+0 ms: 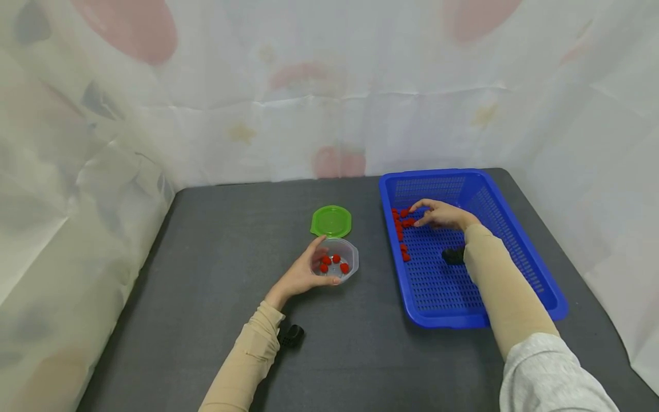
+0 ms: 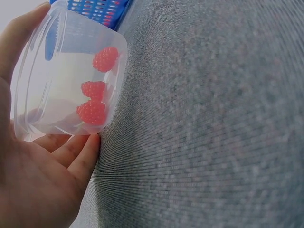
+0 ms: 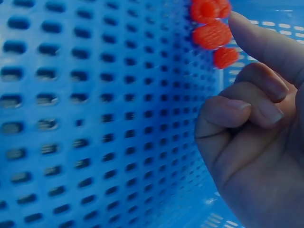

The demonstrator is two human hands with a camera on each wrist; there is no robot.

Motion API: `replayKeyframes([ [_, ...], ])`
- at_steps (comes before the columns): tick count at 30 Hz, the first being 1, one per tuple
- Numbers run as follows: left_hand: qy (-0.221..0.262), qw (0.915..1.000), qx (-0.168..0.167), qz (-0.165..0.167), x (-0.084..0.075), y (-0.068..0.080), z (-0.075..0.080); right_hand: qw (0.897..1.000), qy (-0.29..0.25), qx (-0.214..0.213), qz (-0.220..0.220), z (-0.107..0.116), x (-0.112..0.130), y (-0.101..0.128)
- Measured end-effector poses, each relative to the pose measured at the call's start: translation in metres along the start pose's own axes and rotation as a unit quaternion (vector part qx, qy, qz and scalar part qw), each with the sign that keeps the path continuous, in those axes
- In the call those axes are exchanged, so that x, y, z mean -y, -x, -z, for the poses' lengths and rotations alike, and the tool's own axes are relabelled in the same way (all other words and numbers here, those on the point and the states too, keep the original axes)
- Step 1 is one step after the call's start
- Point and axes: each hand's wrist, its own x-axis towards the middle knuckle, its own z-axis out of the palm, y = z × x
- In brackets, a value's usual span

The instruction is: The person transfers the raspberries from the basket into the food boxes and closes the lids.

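Note:
My left hand grips a clear plastic tub, thumb on one side and fingers on the other. Several red raspberries lie on the tub's bottom, which is close over the dark tabletop. My right hand reaches into a blue basket, thumb and index finger spread apart at more raspberries lined along its left side. In the right wrist view the thumb tip is right at a cluster of these raspberries, while the other visible fingers curl toward the palm. The index finger is hidden there.
A green lid lies on the dark table just behind the tub. The basket stands at the table's right side, with raised slotted walls around it. Patterned white sheeting hangs at the back and both sides.

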Motion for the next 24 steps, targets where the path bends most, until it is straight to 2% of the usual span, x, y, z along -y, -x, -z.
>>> replayKeyframes([
  [8,0.005,1.0,-0.003,0.002,-0.001,0.004,0.001,0.999,0.003,-0.028,-0.02,-0.006,-0.009,-0.005],
  [20,0.001,1.0,0.001,0.006,-0.004,0.001,0.0,0.998,0.036,-0.035,-0.022,-0.008,-0.013,-0.005],
  [24,0.009,0.9999,0.013,0.006,-0.023,0.007,0.001,0.997,0.062,-0.037,-0.021,-0.009,-0.011,-0.005],
])
